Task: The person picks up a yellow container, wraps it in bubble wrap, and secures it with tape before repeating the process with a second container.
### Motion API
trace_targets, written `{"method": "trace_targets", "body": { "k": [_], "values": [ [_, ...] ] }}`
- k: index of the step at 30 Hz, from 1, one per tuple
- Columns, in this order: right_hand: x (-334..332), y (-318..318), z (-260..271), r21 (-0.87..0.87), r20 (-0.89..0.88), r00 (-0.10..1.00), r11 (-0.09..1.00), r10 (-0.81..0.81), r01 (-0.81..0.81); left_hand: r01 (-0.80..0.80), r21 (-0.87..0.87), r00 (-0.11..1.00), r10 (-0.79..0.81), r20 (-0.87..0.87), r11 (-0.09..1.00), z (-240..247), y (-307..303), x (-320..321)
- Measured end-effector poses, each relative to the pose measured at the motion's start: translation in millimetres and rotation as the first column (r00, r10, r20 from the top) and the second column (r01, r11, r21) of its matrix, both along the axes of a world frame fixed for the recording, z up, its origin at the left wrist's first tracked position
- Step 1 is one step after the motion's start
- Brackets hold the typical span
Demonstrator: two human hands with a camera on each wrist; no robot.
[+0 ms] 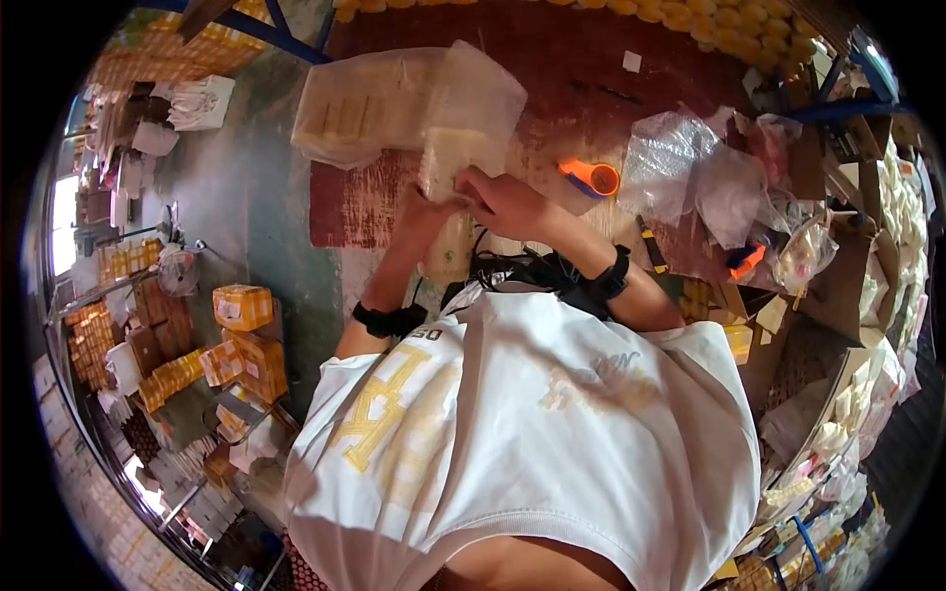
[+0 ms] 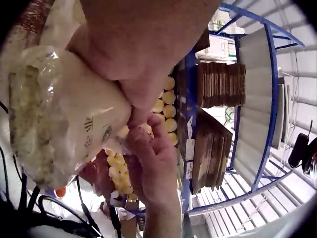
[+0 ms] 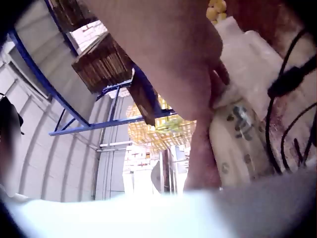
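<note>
A printed plastic bag (image 2: 74, 114) with pale contents hangs close to my body at the table's near edge. Both hands meet at one end of it, their fingertips close together. My left hand (image 1: 422, 217) pinches the bag from the left. From the right, my right hand (image 1: 507, 205) pinches the same end with bent fingers. Dark print shows on the pale bag (image 3: 242, 134) in the right wrist view. Just beyond the hands, a large translucent plastic bag (image 1: 370, 103) with yellowish packs inside lies on the worn red table (image 1: 350, 212).
An orange tape dispenser (image 1: 589, 177) sits right of my hands, beside a clear bubble wrap sheet (image 1: 670, 163). A yellow-and-black cutter (image 1: 651, 244) lies near the front edge. Black cables (image 1: 503, 264) hang at my waist. Cardboard boxes (image 1: 857, 266) crowd the right side.
</note>
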State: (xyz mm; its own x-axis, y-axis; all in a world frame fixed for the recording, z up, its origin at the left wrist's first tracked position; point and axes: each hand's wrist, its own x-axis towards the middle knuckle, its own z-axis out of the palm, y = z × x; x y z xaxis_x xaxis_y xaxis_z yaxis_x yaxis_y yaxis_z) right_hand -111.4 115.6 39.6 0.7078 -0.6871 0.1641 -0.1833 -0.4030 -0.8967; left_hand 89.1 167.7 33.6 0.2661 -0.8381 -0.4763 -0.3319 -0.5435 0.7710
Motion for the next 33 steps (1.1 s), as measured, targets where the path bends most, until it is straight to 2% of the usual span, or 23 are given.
{"method": "trace_targets", "body": {
  "k": [2, 3, 4, 6, 7, 9, 10, 11, 12, 13, 15, 17, 18, 21, 23, 24, 26, 27, 28, 29, 31, 32, 33],
  "values": [
    [0, -3, 25, 0.115, -0.081, 0.995, 0.992, 0.057, -0.047, 0.107, -0.151, 0.986, -0.124, -0.111, 0.983, -65, 8, 27],
    [-1, -5, 33, 0.175, -0.118, 0.989, 0.982, 0.09, -0.068, 0.083, -0.199, 0.979, -0.118, -0.168, 0.976, -61, 7, 25],
    [-2, -6, 25, 0.351, 0.015, 0.995, 0.932, 0.095, -0.094, 0.059, -0.245, 0.967, -0.116, -0.227, 0.968, -57, 7, 23],
    [-6, -10, -3, 0.645, 0.27, 0.962, 0.737, 0.028, -0.202, -0.071, -0.249, 0.946, -0.014, -0.324, 0.966, -35, 5, 16],
    [-7, -12, -14, 0.719, 0.143, 0.978, 0.695, -0.154, 0.004, -0.106, -0.244, 0.935, 0.013, -0.354, 0.964, -17, 3, 13],
    [-11, -20, -23, 0.769, -0.15, 0.871, 0.498, -0.468, 0.4, -0.062, -0.216, 0.937, -0.018, -0.349, 0.975, 2, 4, 13],
    [-16, -24, -6, 0.859, -0.126, 0.894, 0.404, -0.429, 0.315, -0.051, -0.2, 0.925, -0.03, -0.379, 0.978, 8, 4, 12],
    [-15, -23, -18, 0.911, 0.064, 0.901, 0.393, -0.429, 0.123, -0.038, -0.182, 0.912, -0.041, -0.408, 0.983, 12, 5, 11],
    [-13, -25, -27, 0.921, 0.251, 0.865, 0.383, -0.434, -0.075, -0.022, -0.166, 0.898, -0.053, -0.437, 0.986, 13, 4, 10],
    [-12, -27, -35, 0.887, 0.426, 0.79, 0.375, -0.441, -0.268, -0.008, -0.104, 0.83, -0.051, -0.556, 0.995, 9, 3, 9],
    [0, -22, -39, 0.77, 0.536, 0.752, 0.588, -0.384, -0.248, 0.039, 0.008, 0.651, -0.019, -0.759, 0.999, 1, -5, 7],
    [12, -29, -63, 0.926, 0.369, 0.741, 0.151, -0.562, -0.346, 0.062, 0.234, 0.513, 0.17, -0.841, 0.97, -6, -14, -1],
    [11, -30, -71, 0.928, 0.356, 0.736, 0.122, -0.576, -0.353, 0.089, 0.343, 0.441, 0.272, -0.856, 0.935, -9, -17, -4],
    [5, -25, -87, 0.933, 0.298, 0.722, 0.03, -0.624, -0.36, 0.086, 0.346, 0.443, 0.275, -0.853, 0.934, -42, -16, 2],
    [-3, -24, -88, 0.938, 0.244, 0.745, -0.045, -0.621, -0.344, 0.298, 0.277, 0.509, 0.093, -0.856, 0.914, -61, -6, 29],
    [-8, -19, -93, 0.943, 0.241, 0.763, -0.041, -0.6, -0.33, 0.398, 0.242, 0.524, -0.002, -0.852, 0.885, -71, 2, 42],
    [-18, -16, -108, 0.952, 0.246, 0.798, -0.018, -0.55, -0.305, 0.22, 0.419, 0.421, 0.302, -0.855, 0.881, -108, -4, 53],
    [-20, -16, -113, 0.959, 0.194, 0.821, -0.074, -0.536, -0.275, 0.136, 0.514, 0.345, 0.446, -0.826, 0.847, -123, -8, 55],
    [-22, -15, -117, 0.961, 0.14, 0.844, -0.133, -0.518, -0.241, 0.191, 0.159, 0.574, 0.021, -0.818, 0.969, -129, -11, 45],
    [-23, -13, -121, 0.96, 0.088, 0.865, -0.19, -0.494, -0.206, 0.331, -0.189, 0.717, -0.377, -0.587, 0.924, -137, -13, 27],
    [-21, -8, -125, 0.928, 0.117, 0.894, -0.273, -0.432, -0.253, 0.4, -0.407, 0.753, -0.547, -0.364, 0.821, -133, -11, 2],
    [-21, -8, -128, 0.909, 0.134, 0.907, -0.314, -0.399, -0.273, 0.28, -0.341, 0.734, -0.429, -0.526, 0.897, -128, -10, -3],
    [-20, -9, -134, 0.928, 0.123, 0.927, -0.289, -0.355, -0.234, 0.151, -0.258, 0.687, -0.289, -0.667, 0.954, -121, -9, -8]
  ]
}}
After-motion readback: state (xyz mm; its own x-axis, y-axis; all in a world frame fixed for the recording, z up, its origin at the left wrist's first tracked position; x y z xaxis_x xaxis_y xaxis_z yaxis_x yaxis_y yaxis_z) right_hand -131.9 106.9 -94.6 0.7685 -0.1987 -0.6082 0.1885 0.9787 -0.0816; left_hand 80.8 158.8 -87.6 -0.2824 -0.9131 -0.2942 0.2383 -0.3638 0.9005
